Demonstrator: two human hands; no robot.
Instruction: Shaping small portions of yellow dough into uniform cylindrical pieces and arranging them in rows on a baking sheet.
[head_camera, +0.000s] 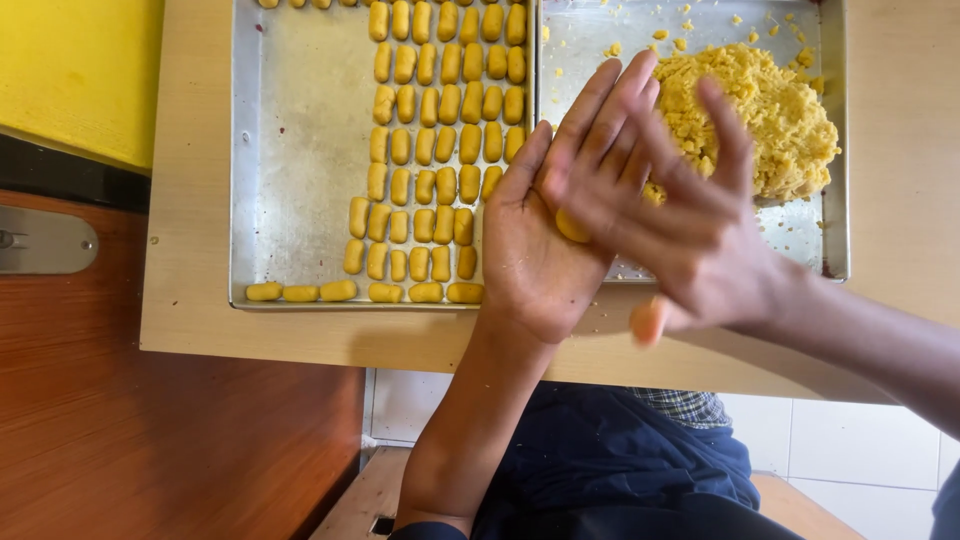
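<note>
A lump of yellow dough (572, 228) lies pressed between the two palms, above the table's (300, 335) near edge. The left hand (535, 245) lies flat underneath with fingers straight and spread; the right hand (680, 215) crosses over it, blurred, fingers loosely extended, neither one curled shut. In the left metal tray (290, 150), many small finished dough rolls (440, 140) stand in rows filling its right half, while its left half is bare. The right tray (835, 150) holds a large crumbly dough heap (770, 120), so plenty looks left to shape.
</note>
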